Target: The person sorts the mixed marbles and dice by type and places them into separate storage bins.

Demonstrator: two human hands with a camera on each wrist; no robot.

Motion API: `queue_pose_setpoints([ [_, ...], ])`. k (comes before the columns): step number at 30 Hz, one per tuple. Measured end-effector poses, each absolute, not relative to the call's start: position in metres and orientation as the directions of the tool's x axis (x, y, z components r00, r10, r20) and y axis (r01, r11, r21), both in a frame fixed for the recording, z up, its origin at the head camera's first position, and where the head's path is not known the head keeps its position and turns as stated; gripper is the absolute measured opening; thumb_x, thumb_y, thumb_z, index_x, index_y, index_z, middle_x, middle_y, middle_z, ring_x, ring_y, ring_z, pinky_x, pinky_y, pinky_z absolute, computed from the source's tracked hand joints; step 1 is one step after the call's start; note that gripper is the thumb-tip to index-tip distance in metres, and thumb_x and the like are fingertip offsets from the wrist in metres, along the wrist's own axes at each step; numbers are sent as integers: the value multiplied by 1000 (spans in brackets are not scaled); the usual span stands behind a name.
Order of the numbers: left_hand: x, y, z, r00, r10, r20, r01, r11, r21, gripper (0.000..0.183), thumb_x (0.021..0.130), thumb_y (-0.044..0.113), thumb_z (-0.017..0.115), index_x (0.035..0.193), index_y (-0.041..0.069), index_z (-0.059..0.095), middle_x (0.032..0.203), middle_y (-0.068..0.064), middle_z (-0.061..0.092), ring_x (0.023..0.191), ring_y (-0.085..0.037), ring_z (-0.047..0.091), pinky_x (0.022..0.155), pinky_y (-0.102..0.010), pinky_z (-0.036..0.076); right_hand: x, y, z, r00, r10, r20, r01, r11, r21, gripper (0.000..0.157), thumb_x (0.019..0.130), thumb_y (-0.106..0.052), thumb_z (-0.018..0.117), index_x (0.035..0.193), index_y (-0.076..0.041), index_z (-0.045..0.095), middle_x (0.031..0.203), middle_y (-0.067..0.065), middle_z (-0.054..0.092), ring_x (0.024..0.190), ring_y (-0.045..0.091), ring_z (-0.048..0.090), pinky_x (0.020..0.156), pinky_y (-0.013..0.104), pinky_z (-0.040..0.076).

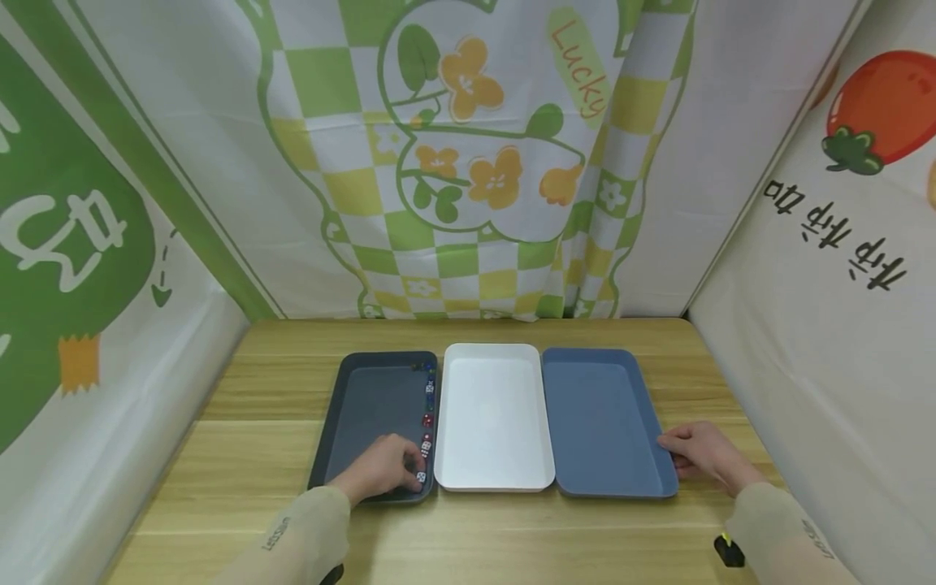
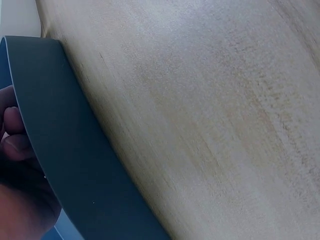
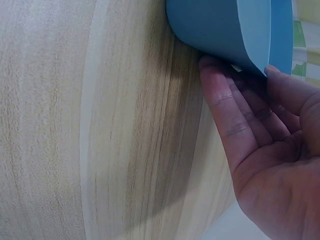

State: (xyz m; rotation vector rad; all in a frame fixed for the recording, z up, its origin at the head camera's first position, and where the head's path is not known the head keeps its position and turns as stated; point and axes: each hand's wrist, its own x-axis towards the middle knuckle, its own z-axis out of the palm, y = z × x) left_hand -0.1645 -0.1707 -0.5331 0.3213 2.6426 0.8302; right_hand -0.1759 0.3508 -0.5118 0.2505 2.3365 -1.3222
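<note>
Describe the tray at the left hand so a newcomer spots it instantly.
On the wooden table, three shallow containers stand in a row. The dark grey tray is the leftmost, with the left hand inside it. Unlike the white tray and blue tray, it holds dice along its right wall.

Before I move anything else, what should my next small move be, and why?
I'd probably have your left hand ease the nearest white die into line along the right wall: the other dice form a rough row down that side of the dark tray, and this one sits at your fingertips, at the row's near end.
</note>
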Motion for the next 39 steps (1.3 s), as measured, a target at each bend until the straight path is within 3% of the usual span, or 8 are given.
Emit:
queue_pose_setpoints([
  [5,-166,-171,-533,-915,319,-248,121,803,584,23,69,6,91,78,17,72,88,1,71,81,-16,57,78,-38,50,-177,351,-512,-887,-52,-459,366,526,-767,40,105,-15,58,128,18,59,94,10,74,83,20,71,74,36,62],
  [12,-169,-173,-523,-928,250,-278,37,802,596,16,74,7,89,82,16,78,92,0,74,85,-15,59,82,-40,53,-177,351,-513,-891,-48,-451,360,530,-768,39,105,-15,59,126,18,61,92,9,74,82,19,71,72,34,61],
  [16,-179,-173,-512,-941,212,-265,3,787,617,14,76,9,88,86,15,80,97,-2,75,82,-14,60,75,-35,54,-177,351,-511,-890,-47,-454,362,534,-764,40,105,-15,59,127,18,60,93,10,74,82,20,71,74,36,62],
  [21,-195,-169,-497,-955,185,-230,-16,746,665,13,80,8,86,90,14,81,99,-4,74,63,-15,61,57,-30,51,-177,352,-510,-886,-50,-462,367,532,-763,42,105,-16,59,129,18,58,95,11,74,84,20,72,75,36,62],
  [25,-211,-164,-487,-961,170,-216,-28,721,693,13,83,10,85,95,14,80,103,-4,74,56,-16,58,54,-30,50,-176,353,-511,-886,-52,-460,364,537,-761,42,105,-17,59,128,18,59,95,10,75,84,19,72,75,36,62],
  [30,-232,-155,-480,-969,164,-184,-16,706,708,13,86,14,83,99,15,81,110,-5,74,78,-14,64,71,-35,55,-175,352,-511,-889,-40,-456,367,533,-763,40,105,-16,59,126,18,60,93,10,75,83,19,72,74,36,62],
  [34,-245,-147,-481,-976,154,-153,-5,688,726,14,86,15,82,101,15,81,118,-7,72,97,-20,66,85,-43,55,-174,350,-511,-888,-40,-459,373,522,-767,39,105,-15,58,126,17,61,92,10,75,82,19,72,73,36,62],
  [39,-256,-135,-481,-980,150,-130,2,662,750,13,88,15,81,101,15,81,111,-5,72,96,-22,65,85,-42,56,-173,349,-510,-889,-46,-455,367,523,-769,38,105,-16,58,126,17,62,91,9,74,82,19,72,73,36,62],
])
